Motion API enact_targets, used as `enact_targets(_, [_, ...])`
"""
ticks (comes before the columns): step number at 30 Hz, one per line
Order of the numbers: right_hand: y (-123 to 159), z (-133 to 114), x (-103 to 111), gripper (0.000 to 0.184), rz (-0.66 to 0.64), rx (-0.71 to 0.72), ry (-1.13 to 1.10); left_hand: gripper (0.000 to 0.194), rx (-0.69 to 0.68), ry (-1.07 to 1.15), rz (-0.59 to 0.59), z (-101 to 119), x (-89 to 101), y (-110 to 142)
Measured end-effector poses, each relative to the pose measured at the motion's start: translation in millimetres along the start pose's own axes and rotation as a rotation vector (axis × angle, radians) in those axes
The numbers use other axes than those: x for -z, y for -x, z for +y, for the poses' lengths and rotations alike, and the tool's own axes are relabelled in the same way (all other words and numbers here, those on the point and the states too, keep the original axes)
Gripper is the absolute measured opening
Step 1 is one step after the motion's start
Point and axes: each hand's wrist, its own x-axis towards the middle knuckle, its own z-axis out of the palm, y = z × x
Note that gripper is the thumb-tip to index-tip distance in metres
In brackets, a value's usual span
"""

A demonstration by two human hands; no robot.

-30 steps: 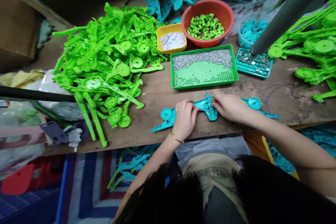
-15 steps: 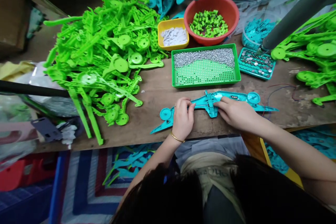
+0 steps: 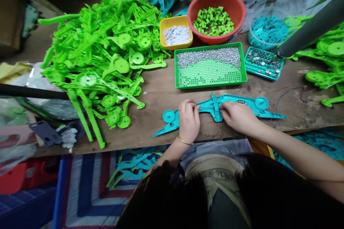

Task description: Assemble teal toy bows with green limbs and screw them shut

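Note:
A long turquoise plastic toy part (image 3: pixel 215 109), wing-like with round cups near both ends, lies on the wooden bench in front of me. My left hand (image 3: pixel 189 121) is closed over its left half, fingers and thumb gripping the edge. Close to the ribbed middle crosspiece, my right hand (image 3: pixel 238 115) is closed with thumb and fingers pinched together; whatever is between the fingertips is hidden. Just beyond the right knuckles, a small metallic piece (image 3: pixel 241 101) sits in a slot of the part. Thin red and blue wires (image 3: pixel 281 96) trail near its right end.
Behind the part stands a green tray (image 3: pixel 211 85) of small screws, beside a turquoise tray (image 3: pixel 262 75) of metal discs. Further back are a yellow tub (image 3: pixel 176 45), a red bowl (image 3: pixel 216 39) and a clear tub (image 3: pixel 264 45). Green plastic parts (image 3: pixel 107 53) heap at left. A dark pole (image 3: pixel 309 25) slants at right.
The view has shifted slightly. My right hand's fingers are drawn in a little more beside the crosspiece. My left hand keeps its grip on the turquoise part.

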Motion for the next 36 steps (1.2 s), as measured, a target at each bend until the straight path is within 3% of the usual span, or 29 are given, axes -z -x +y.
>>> enact_targets(7, [10.8, 0.9, 2.3, 0.031, 0.047, 0.087, 0.184, 0.011, -0.007, 0.003, -0.005, -1.5, 2.4, -4.0])
enact_targets(15, [16.3, -3.0, 3.8, 0.03, 0.016, 0.248, 0.397, 0.012, 0.001, -0.047, -0.039, -3.1, 2.2, -9.1])
enact_targets(22, [14.0, -1.2, -6.7, 0.031, 0.095, 0.174, 0.336, 0.014, -0.006, -0.04, -0.01, -5.9, 2.0, -9.2])
enact_targets(28, [13.4, -3.1, -3.9, 0.038, 0.052, 0.241, 0.434, 0.013, 0.002, -0.049, -0.011, -5.7, 0.6, -9.0])
enact_targets(36, [11.6, 10.4, -1.3, 0.031, 0.104, 0.287, 0.336, 0.014, -0.009, -0.049, -0.007, -7.8, -0.1, -8.9])
